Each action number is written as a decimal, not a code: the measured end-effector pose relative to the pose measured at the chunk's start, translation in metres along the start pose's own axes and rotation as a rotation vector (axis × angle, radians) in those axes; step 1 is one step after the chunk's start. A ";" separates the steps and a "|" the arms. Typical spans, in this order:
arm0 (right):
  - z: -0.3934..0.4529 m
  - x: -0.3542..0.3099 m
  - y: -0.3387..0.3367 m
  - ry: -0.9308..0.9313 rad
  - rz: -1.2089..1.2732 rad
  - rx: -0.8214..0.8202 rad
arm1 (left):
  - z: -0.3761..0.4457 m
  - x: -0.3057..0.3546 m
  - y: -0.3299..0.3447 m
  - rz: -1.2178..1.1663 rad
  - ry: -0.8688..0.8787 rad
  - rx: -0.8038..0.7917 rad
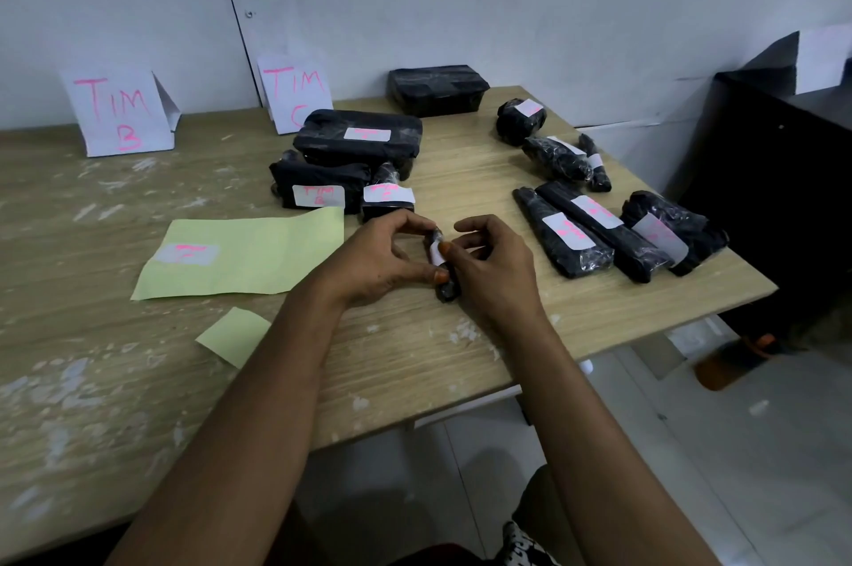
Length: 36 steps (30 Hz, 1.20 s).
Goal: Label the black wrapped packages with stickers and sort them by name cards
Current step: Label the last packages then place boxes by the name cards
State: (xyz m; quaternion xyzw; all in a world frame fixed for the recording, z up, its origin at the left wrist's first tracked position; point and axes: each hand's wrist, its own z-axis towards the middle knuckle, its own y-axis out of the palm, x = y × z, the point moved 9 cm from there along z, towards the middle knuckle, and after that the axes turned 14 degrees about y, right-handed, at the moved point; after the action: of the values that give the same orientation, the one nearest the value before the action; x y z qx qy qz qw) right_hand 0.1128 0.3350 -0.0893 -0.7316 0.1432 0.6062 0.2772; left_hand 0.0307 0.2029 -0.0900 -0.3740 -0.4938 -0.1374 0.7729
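A small black wrapped package (446,284) lies on the wooden table (92,206), with a white sticker (435,253) around its middle. My left hand (382,256) grips it from the left, fingers at its far end and thumb near its lower part. My right hand (495,261) holds it from the right, thumb pressing the sticker. Three labelled packages (359,141) sit in front of the "TIM C" card (295,93). The "TIM B" card (117,109) stands at the back left with nothing before it.
A green sticker backing sheet (249,256) with one white sticker (186,253) lies left of my hands, with a small green scrap (233,335) nearer me. Several labelled packages (599,224) lie at the right; an unlabelled black box (435,88) is at the back. A dark cabinet (774,178) stands right.
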 end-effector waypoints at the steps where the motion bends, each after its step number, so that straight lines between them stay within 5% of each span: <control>1: 0.000 0.000 0.001 0.001 -0.002 -0.014 | 0.000 0.000 0.001 -0.004 0.001 -0.006; 19: 0.002 -0.010 0.014 -0.183 -0.450 -0.107 | 0.001 -0.007 0.002 -0.061 -0.036 -0.050; 36: -0.004 -0.003 0.002 -0.063 -0.220 -0.128 | 0.000 -0.007 0.001 -0.013 -0.039 -0.037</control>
State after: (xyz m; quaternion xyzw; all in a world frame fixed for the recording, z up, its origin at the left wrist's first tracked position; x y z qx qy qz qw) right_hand 0.1140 0.3310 -0.0863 -0.7395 0.0141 0.6028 0.2993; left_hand 0.0284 0.2024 -0.0963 -0.3876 -0.5085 -0.1446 0.7552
